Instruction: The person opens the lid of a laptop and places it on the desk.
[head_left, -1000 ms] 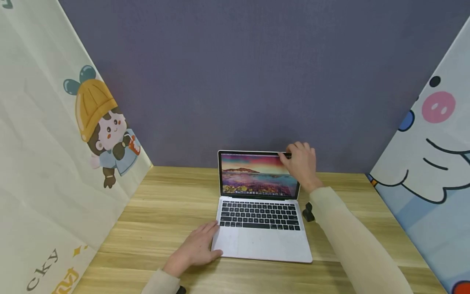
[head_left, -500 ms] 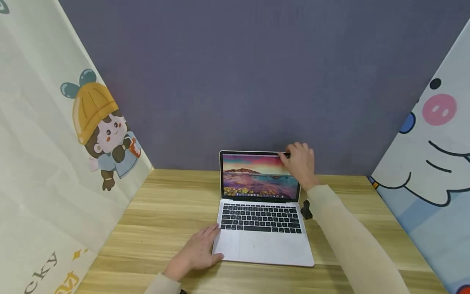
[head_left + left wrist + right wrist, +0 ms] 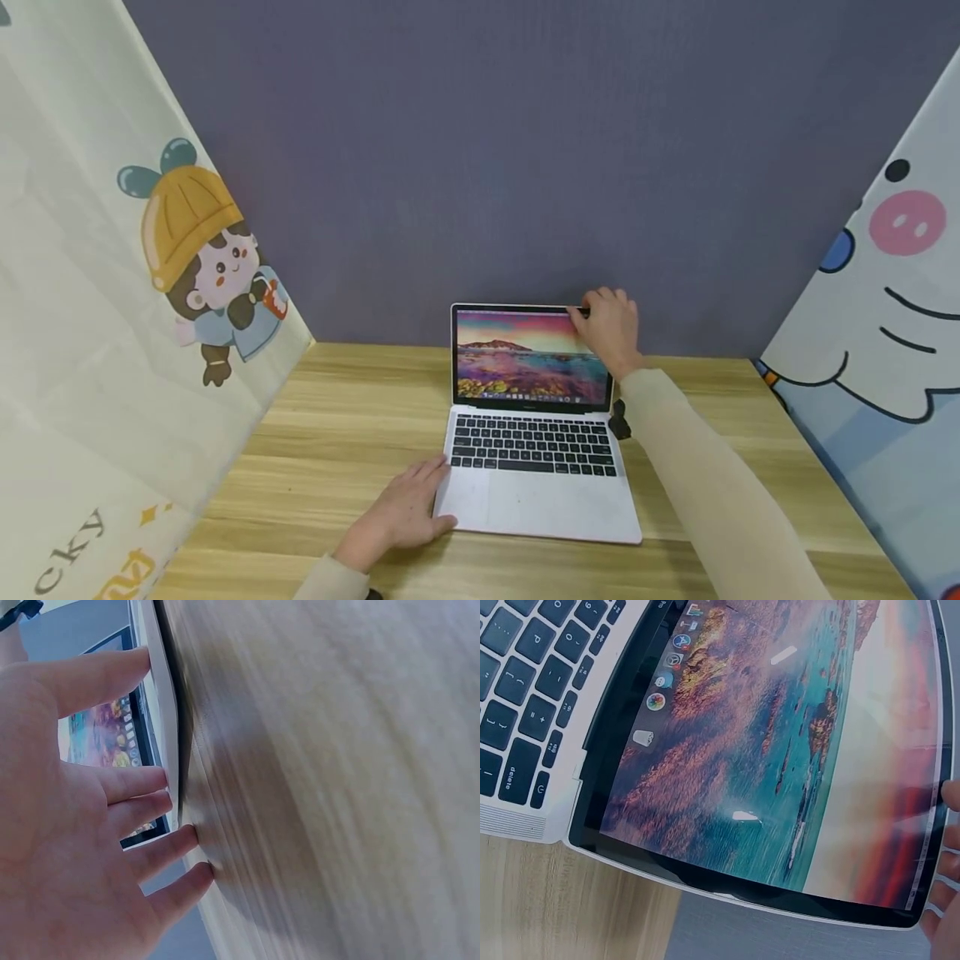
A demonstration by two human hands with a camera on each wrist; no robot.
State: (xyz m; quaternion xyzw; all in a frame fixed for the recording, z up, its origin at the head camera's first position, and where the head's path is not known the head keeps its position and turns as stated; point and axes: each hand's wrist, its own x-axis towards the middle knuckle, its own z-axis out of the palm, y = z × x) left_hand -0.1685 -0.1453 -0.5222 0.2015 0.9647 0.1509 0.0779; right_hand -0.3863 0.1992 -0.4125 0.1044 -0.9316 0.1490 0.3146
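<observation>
An opened silver laptop [image 3: 547,504] stands on the wooden table, its lit screen [image 3: 517,358] showing a colourful coastal picture. My right hand [image 3: 611,325] grips the lid at its top right corner, thumb on the front bezel. In the right wrist view the other fingers [image 3: 946,864] reach behind the lid's edge. My left hand [image 3: 408,504] rests at the left edge of the base, beside the palm rest. Its fingers are stretched out and spread in the left wrist view, with some fingertips [image 3: 161,778] right at the laptop's edge and others on the table.
A small black object [image 3: 620,419] lies just right of the laptop, partly behind the right sleeve. A grey-blue wall [image 3: 480,167] rises behind the table [image 3: 360,392]. Panels printed with cartoons flank it at left [image 3: 67,250] and right [image 3: 900,333].
The laptop lid has swung back slightly under my right hand, so the screen looks a little taller. My left hand stays at the base. The head view has shifted slightly.
</observation>
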